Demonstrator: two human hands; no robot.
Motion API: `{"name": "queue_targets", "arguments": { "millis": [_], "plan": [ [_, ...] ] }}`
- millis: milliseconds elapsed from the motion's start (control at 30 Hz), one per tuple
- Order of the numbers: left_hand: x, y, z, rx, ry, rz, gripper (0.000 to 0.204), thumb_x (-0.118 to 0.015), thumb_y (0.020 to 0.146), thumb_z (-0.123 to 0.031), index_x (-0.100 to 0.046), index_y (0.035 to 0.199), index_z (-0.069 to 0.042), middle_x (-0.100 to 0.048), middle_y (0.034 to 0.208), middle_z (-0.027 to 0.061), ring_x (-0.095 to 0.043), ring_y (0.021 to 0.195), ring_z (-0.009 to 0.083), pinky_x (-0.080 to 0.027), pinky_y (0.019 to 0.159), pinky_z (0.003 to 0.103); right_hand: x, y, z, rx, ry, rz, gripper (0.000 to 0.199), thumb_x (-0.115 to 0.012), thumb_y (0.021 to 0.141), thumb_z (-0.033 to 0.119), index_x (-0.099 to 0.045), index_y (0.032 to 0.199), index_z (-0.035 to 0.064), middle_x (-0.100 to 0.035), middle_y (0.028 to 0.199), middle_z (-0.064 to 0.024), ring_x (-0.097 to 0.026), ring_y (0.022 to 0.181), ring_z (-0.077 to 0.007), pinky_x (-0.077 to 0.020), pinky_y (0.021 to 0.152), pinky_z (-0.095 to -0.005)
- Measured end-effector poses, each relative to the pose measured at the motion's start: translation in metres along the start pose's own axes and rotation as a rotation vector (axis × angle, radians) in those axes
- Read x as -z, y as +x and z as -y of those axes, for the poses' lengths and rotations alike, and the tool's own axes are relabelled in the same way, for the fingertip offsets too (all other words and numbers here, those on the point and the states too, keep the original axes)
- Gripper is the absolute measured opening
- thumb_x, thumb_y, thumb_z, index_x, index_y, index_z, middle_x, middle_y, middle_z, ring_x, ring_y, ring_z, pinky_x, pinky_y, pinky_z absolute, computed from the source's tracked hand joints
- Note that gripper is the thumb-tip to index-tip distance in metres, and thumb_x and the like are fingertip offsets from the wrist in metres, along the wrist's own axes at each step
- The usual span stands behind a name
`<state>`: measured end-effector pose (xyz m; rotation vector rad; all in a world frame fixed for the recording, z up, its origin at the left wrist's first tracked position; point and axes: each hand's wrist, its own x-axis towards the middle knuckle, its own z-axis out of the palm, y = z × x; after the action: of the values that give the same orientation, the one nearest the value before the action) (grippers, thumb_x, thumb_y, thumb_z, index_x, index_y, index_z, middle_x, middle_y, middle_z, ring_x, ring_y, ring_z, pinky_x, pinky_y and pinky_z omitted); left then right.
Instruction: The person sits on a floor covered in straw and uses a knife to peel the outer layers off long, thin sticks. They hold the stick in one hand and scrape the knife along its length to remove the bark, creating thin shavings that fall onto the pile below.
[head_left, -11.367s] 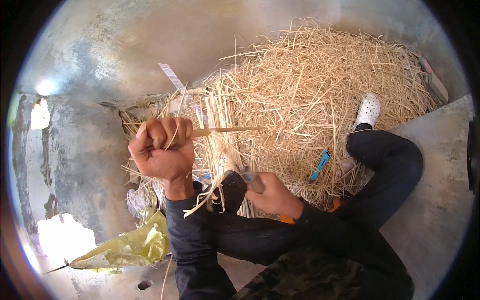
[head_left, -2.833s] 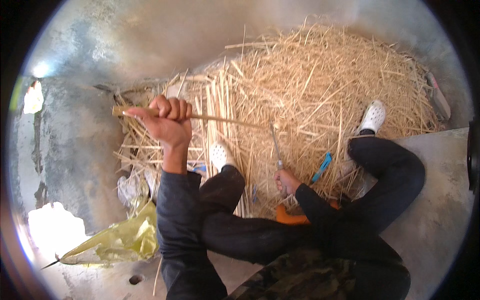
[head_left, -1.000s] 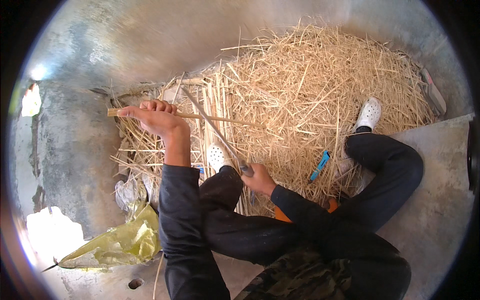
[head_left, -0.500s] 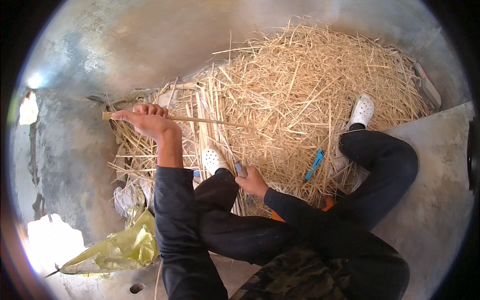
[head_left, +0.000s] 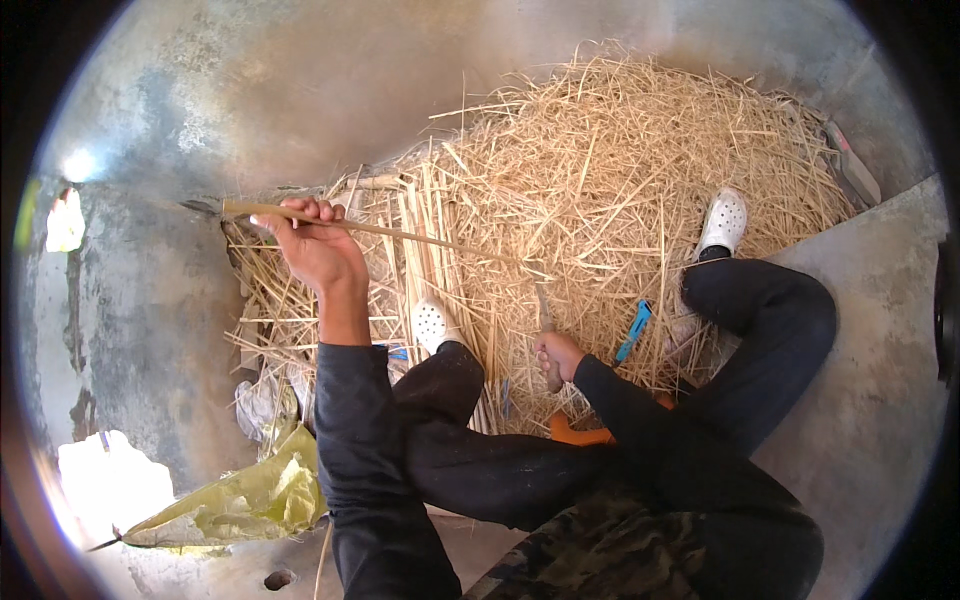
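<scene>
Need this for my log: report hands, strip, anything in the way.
Left hand gripping long strip. Right hand holding knife. Strip extends rightward over straw. Blue tool right of knife, apart from strip.

Long black cloth sleeves [head_left: 352,420], left one softly creased, cuff ending short of the wrist. Black cloth trousers [head_left: 770,312], a few pale specks on left thigh. Dark camouflage-print cloth [head_left: 590,548] at the lap. White moulded clogs [head_left: 432,322], round holes over the toes. Left hand [head_left: 322,250], right hand [head_left: 560,355]: bare.
</scene>
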<state>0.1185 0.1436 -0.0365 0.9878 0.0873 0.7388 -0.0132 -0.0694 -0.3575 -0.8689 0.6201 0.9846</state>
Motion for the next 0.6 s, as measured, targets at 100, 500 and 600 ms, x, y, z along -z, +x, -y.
{"name": "queue_targets", "arguments": {
  "millis": [100,500,600],
  "plan": [
    [-0.006,-0.008,0.002,-0.002,0.001,0.072,0.036,-0.049,0.093,-0.045,-0.045,0.086,-0.01,-0.043,0.076,0.0018,-0.041,0.067,0.0119,-0.037,0.06,0.026,-0.032,-0.032,0.008,0.079,-0.029,-0.01,0.012,-0.054,0.076,0.007,-0.045,0.068,0.0067,-0.041,0.052,0.0,-0.041,0.042,-0.0108,-0.0351,0.038,-0.0274],
    [-0.009,-0.011,0.007,-0.113,0.081,0.005,0.033,-0.05,0.093,-0.041,-0.042,0.084,-0.011,-0.038,0.063,-0.001,-0.037,0.057,0.0076,-0.034,0.053,0.021,0.0,0.04,-0.039,0.73,-0.793,-0.237,0.015,-0.057,0.073,0.013,-0.054,0.075,-0.002,-0.051,0.056,-0.0068,-0.049,0.045,-0.0165,-0.0356,0.039,-0.034],
    [-0.006,0.001,0.017,-0.132,0.067,0.017,0.033,-0.049,0.094,-0.04,-0.04,0.083,-0.01,-0.039,0.064,-0.0009,-0.037,0.058,0.0077,-0.034,0.052,0.021,0.036,0.065,-0.038,0.229,-0.505,-0.345,0.018,-0.056,0.071,0.013,-0.056,0.073,-0.0046,-0.055,0.061,-0.0114,-0.053,0.049,-0.0208,-0.0392,0.044,-0.0363]
  ]
}}
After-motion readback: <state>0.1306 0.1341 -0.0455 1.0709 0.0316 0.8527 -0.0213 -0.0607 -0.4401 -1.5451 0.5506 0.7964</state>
